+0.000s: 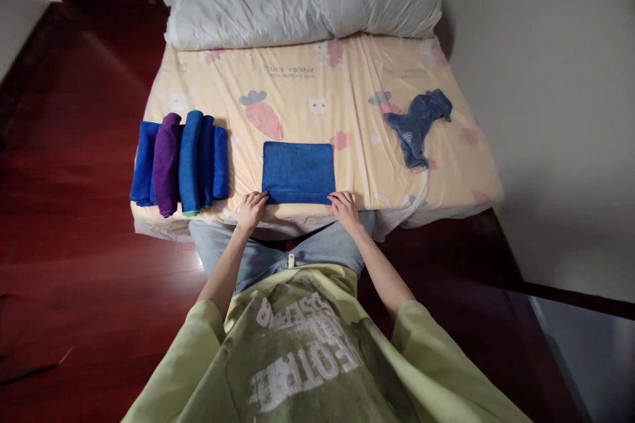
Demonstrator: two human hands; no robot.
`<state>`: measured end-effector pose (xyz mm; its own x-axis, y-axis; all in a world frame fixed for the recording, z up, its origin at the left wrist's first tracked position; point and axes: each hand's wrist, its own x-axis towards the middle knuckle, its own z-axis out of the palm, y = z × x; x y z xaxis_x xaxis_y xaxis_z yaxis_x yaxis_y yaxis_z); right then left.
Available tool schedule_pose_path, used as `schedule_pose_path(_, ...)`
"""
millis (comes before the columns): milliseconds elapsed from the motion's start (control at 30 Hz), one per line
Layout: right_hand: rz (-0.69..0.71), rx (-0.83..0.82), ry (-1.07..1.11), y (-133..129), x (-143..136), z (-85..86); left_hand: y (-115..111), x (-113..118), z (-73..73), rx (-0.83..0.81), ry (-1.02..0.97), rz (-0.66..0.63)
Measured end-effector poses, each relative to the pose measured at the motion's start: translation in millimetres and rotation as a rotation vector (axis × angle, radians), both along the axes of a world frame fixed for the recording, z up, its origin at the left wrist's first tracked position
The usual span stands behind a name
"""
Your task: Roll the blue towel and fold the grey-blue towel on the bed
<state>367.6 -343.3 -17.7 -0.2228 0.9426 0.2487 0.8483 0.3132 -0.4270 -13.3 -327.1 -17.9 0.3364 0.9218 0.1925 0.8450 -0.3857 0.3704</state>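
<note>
Currently logged: left hand and right hand pinched the near corners of the folded blue towel, flat on the bed; rolled towels sat beyond the left grip; finger closure probably partial, hard to see.

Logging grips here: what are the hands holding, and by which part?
Both hold the flat blue towel: left hand at its near-left corner, right hand at its near-right corner.
</note>
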Motion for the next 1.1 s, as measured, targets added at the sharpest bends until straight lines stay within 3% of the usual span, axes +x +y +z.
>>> schedule_pose_path(167,0.093,-0.008,-0.123,0.4,6.4,4.7,0.8,-2.4,3.0,0.006,0.080,-0.047)
schedule_pose_path(467,0.031,-0.084,-0.264,12.7,-7.9,11.2,16.7,1.3,7.8,-0.021,0.146,-0.123)
schedule_pose_path(633,0.000,-0.131,-0.363,14.2,-21.6,14.6,16.3,5.0,-1.3,-0.031,0.073,0.005)
schedule_pose_path(767,-0.016,-0.157,-0.389,16.5,-26.5,12.4,19.3,6.9,2.8,-0.050,0.053,0.109)
schedule_pose_path(967,0.079,-0.081,-0.324,-5.5,-5.7,4.5,1.8,-5.0,14.7,-0.044,0.116,-0.103)
schedule_pose_path(1100,0.071,-0.045,-0.213,-19.8,1.3,-0.7,-11.9,-6.5,6.4,-0.063,0.024,-0.064)
